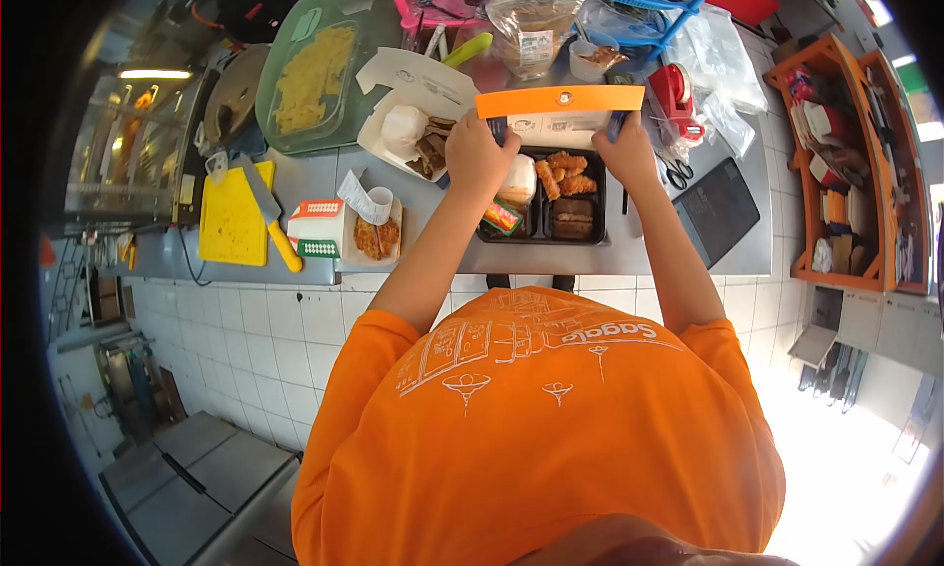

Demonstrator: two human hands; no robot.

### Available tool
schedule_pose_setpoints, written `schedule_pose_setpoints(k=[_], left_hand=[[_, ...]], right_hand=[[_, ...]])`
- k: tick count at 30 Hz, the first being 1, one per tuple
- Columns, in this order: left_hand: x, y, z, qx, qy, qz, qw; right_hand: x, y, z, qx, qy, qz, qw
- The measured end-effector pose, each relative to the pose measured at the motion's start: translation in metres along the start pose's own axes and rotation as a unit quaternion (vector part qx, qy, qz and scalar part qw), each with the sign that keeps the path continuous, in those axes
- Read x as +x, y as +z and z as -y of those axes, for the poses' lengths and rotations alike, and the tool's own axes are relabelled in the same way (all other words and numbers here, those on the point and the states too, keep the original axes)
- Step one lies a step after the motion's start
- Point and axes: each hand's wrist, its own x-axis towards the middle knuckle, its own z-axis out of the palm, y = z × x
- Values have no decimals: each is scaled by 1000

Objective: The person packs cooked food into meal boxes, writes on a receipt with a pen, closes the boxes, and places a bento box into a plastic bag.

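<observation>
Orange carton flap [559,101], upright in the upper middle of the frame, held at both ends above a black food tray [521,238] on a metal table [433,246]. The left hand [480,155] pinches its left end between thumb and fingers; the right hand [621,150] grips the right end likewise. In the tray sit a white wrapped bundle [518,179], a red-and-green packet [502,218] and browned pieces of food [570,176]. Left of it are an open white box [379,99] and, farther out, a knife [264,197] lying across a yellow board [228,222].
</observation>
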Motion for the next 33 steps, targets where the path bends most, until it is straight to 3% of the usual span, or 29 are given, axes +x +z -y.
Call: schedule_pose_setpoints(k=[4,7,8,11,13,16,19,22,25,26,29,33], left_hand=[[-10,-5,2,-82,0,28,996],[-15,-26,20,-132,21,129,983],[-18,-32,32,-178,41,168,969],[-35,-53,55,-232,115,251,933],[-56,-60,68,-200,209,259,922],[-78,-60,84,-168,264,254,915],[-83,-58,70,-266,129,233,927],[-59,-34,74,-191,144,204,949],[-45,-18,53,-28,36,261,964],[-46,-14,48,-42,61,227,971],[-45,-9,43,-20,11,216,976],[-30,-10,73,-45,63,305,949]], right_hand=[[-26,2,-25,5,-41,-8,999],[-39,-17,-43,65,71,127,987],[-49,-19,-48,80,-9,72,994],[-86,-32,-42,162,-156,101,969],[-117,-18,-47,230,-110,106,961],[-150,1,-52,184,-102,65,976],[-155,8,-45,161,-95,11,982],[-125,16,-47,187,-84,-65,977],[-99,19,-39,116,80,1,990],[-96,20,-35,94,71,0,993],[-78,25,-43,54,70,25,996],[-64,14,-46,80,73,22,994]])
